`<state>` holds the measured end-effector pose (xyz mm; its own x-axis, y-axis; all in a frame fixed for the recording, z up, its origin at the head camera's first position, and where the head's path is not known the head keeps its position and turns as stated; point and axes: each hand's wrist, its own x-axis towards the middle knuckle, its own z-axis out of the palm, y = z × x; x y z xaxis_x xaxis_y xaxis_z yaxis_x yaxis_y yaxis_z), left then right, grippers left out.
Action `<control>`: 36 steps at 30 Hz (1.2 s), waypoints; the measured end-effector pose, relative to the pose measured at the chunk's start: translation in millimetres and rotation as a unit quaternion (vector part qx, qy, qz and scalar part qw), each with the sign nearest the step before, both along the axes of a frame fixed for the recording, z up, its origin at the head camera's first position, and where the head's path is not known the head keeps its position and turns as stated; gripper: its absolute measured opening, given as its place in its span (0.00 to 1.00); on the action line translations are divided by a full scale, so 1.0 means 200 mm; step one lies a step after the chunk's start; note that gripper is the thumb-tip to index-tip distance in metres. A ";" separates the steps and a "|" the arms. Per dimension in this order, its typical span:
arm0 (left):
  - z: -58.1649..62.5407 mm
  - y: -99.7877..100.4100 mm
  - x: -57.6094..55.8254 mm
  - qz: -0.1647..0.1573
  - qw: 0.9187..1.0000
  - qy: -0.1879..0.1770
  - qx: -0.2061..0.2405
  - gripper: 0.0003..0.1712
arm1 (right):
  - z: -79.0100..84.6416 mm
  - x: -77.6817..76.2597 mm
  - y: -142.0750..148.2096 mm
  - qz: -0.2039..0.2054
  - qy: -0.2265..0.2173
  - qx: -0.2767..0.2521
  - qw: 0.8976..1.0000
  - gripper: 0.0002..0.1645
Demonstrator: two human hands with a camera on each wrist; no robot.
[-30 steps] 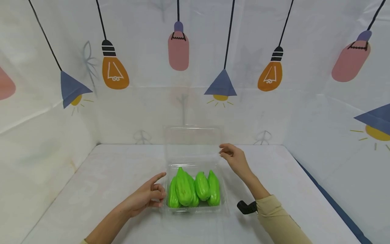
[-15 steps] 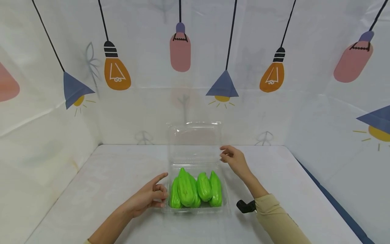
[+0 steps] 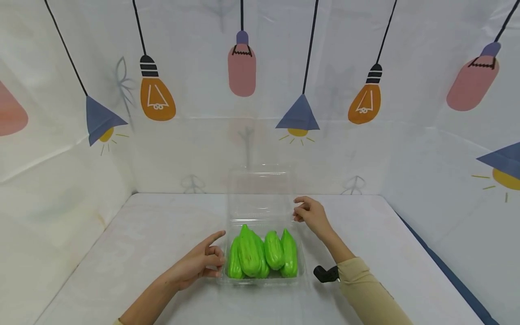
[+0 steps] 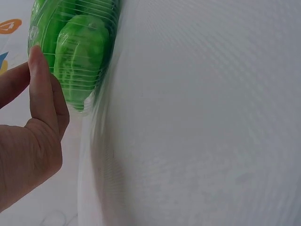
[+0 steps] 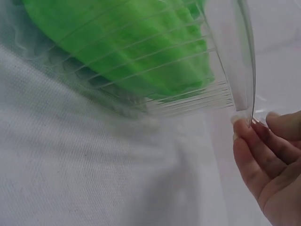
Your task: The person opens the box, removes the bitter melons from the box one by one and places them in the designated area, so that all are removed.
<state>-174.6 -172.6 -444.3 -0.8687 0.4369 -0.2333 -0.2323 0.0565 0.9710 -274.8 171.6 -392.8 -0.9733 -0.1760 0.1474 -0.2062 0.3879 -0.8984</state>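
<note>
A clear plastic clamshell container [image 3: 260,280] stands on the white table, its transparent lid [image 3: 260,194] raised at the back. Inside lie several bright green, ribbed, elongated vegetables [image 3: 249,253], kind unclear. At the container's left side is my left hand [image 3: 199,262], fingertips touching the wall and rim, index finger extended. My right hand [image 3: 313,214] is at the back right, by the hinge; the right wrist view shows its thumb and fingertips pinching the container's clear edge [image 5: 249,94]. In the left wrist view, green vegetables [image 4: 82,52] show through the ribbed side wall.
The white tabletop [image 3: 162,216] reaches back to a white cloth wall [image 3: 195,149] printed with hanging lamps. Cloth walls also stand at left and right. A black elbow-shaped piece [image 3: 325,274] shows beside the right sleeve, partly hidden by it.
The lid looks narrower than a second ago, as if leaning farther back. Everything has shifted slightly right in the head view. Both hands keep about the same places at the container.
</note>
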 end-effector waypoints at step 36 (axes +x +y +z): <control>0.00 0.01 0.02 0.007 1.000 -0.009 -0.004 0.48 | -0.23 -0.16 0.07 -0.005 -0.127 -0.025 0.992 0.22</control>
<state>-170.4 -171.0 -444.4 -0.8703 0.4234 -0.2516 -0.2499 0.0604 0.9664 -307.0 185.2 -438.5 -0.9817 -0.1656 -0.0946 0.0326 0.3427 -0.9389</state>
